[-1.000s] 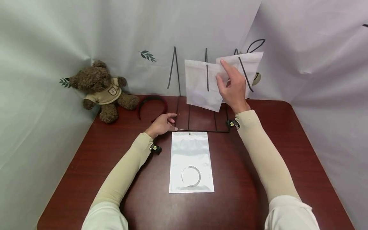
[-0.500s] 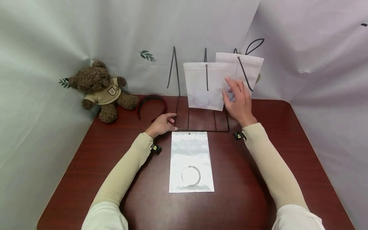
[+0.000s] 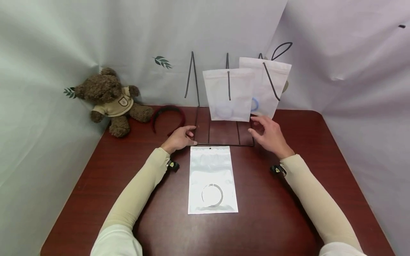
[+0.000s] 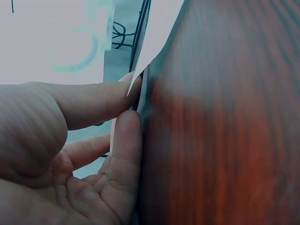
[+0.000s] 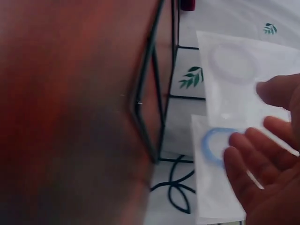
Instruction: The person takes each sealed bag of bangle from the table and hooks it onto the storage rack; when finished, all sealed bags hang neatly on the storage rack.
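Observation:
My left hand (image 3: 178, 138) holds the front left corner of a black wire display rack (image 3: 224, 144) between thumb and fingers, low at the table. My right hand (image 3: 270, 136) is by the rack's front right corner, fingers loosely bent and apart, holding nothing. Two white zip pouches hang from rack hooks: a middle one (image 3: 228, 89) with a pale ring showing through, and a right one (image 3: 272, 78) with a blue ring (image 5: 213, 145). A silvery zip pouch (image 3: 211, 167) with a ring-shaped band inside lies flat before the rack.
A brown teddy bear (image 3: 107, 96) in a beige top sits at the table's back left. Beside it lies a dark red headband (image 3: 168, 108). The rack's left hook (image 3: 189, 74) carries no pouch. Pale curtains (image 3: 144, 28) surround the dark red table (image 3: 272, 213).
My right hand has come down and toward me from beside the hanging pouches to the rack's front right corner. The middle pouch has swung to hang straighter. The left hand stays put.

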Available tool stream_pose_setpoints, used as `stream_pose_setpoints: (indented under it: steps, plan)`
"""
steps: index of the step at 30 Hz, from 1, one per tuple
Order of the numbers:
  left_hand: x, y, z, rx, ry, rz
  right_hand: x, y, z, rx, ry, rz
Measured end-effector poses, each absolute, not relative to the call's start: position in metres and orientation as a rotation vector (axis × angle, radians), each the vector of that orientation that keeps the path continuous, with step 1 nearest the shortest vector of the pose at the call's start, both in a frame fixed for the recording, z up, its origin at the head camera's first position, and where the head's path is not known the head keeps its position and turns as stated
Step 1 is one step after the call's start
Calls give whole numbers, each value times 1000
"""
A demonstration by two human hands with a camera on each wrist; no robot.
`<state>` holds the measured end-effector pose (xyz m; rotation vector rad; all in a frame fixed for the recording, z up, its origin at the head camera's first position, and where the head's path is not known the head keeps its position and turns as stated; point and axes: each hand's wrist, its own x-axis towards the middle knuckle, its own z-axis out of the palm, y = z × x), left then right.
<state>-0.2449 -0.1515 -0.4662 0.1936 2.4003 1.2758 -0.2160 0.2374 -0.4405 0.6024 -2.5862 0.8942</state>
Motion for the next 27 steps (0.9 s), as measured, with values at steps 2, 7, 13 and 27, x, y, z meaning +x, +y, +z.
stream_pose_setpoints:
  steps: [2,7,13,27]
  plan:
    - [-245,-152,-466,197,2404,1281,-213,241,-443,572,-2704,923]
    - [-246,-152,-467,204,2405,1291,-209,250,-450,506,-2987,927]
    - [-246,-152,-468,207,2395,1278,-208,254,-458,506,-3159,829]
    - [-239,-162,-464,246,2339,1301,-211,255,-464,545,-3207,786]
